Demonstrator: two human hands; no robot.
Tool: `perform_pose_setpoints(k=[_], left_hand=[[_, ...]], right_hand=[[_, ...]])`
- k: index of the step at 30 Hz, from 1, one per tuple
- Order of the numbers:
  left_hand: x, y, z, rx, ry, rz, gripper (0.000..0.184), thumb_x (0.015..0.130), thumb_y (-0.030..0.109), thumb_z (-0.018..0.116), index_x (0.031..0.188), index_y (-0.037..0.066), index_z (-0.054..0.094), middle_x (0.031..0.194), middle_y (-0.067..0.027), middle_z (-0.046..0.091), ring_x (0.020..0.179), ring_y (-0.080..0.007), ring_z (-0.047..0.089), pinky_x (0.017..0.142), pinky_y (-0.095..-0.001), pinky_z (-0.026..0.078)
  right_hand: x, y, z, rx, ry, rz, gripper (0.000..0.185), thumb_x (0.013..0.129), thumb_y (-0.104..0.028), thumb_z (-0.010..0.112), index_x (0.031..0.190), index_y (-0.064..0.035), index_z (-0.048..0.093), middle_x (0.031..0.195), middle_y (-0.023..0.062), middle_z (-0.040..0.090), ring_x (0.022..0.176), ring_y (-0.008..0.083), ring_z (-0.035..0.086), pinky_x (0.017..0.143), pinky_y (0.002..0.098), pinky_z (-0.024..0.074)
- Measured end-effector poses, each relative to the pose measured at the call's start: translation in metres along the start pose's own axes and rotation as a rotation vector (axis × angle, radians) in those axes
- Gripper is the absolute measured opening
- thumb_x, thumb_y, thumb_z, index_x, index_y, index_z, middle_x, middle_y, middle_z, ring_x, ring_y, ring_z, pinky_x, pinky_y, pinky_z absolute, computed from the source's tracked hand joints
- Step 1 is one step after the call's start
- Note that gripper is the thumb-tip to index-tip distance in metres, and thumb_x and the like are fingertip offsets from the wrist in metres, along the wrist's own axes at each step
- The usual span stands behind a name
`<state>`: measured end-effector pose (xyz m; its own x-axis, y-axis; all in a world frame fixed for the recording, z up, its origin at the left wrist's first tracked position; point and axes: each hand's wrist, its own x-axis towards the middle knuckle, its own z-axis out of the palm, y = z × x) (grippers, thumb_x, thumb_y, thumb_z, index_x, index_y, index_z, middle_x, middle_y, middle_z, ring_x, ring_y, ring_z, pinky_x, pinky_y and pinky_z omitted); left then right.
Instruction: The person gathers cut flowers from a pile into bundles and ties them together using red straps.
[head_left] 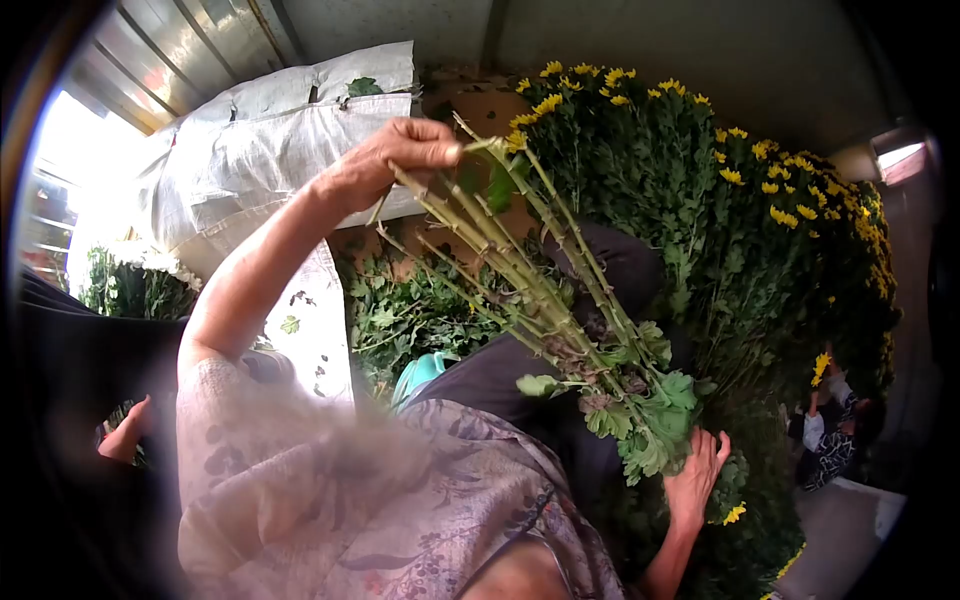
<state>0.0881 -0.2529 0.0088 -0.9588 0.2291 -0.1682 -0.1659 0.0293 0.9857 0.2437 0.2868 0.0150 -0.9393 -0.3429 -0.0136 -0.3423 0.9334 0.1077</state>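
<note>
A bunch of chrysanthemums (540, 290) slants across my lap, its bare cut stems toward the upper left and its green leaves at the lower right. My left hand (415, 150) is closed at the stem ends, pinching a pale green stem that bends across the others. Around the leafy part, my right hand (698, 470) has its fingers curled against the bunch. One yellow flower (735, 513) shows just below that hand; the bunch's other flower heads are hidden.
Many yellow chrysanthemums (690, 190) stand piled along the right. White sheeting (270, 150) covers a heap at upper left. Stripped leaves (400, 320) and a turquoise item (420, 378) lie beyond my lap. Another person (835, 430) is at far right; someone's arm (125, 435) shows at left.
</note>
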Motion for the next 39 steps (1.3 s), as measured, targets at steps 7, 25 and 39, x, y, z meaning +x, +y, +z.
perform_pose_setpoints(k=[7, 25, 39], left_hand=[[0.047, -0.077, -0.121, -0.397, 0.973, 0.299, 0.025, 0.086, 0.03, 0.068, 0.078, 0.01, 0.054, 0.058, 0.0001, 0.048, 0.044, -0.0147, 0.039, 0.042, -0.031, 0.032], [0.022, -0.013, -0.01, 0.241, 0.159, 0.14, 0.032, 0.092, 0.026, 0.06, 0.113, 0.002, 0.064, 0.098, -0.0044, 0.065, 0.095, -0.0133, 0.058, 0.088, -0.0298, 0.043], [0.187, -0.104, -0.195, 0.005, 0.541, -0.188, 0.044, 0.09, 0.03, 0.056, 0.131, 0.016, 0.055, 0.13, -0.0101, 0.055, 0.113, -0.0262, 0.054, 0.081, -0.0375, 0.052]], right_hand=[[-0.01, -0.008, 0.009, 0.062, -0.025, 0.025, 0.047, 0.074, -0.013, 0.069, 0.113, 0.005, 0.052, 0.105, 0.0177, 0.055, 0.104, 0.0326, 0.052, 0.108, 0.0521, 0.0278], [-0.015, 0.007, 0.004, 0.043, 0.024, 0.122, 0.064, 0.059, -0.014, 0.081, 0.114, 0.004, 0.053, 0.105, 0.0161, 0.056, 0.105, 0.0308, 0.053, 0.11, 0.0496, 0.0271], [-0.035, 0.082, -0.099, -0.475, 0.446, 0.263, 0.043, 0.081, 0.0, 0.063, 0.118, -0.0204, 0.057, 0.089, 0.006, 0.054, 0.088, 0.0203, 0.056, 0.106, 0.0547, 0.033]])
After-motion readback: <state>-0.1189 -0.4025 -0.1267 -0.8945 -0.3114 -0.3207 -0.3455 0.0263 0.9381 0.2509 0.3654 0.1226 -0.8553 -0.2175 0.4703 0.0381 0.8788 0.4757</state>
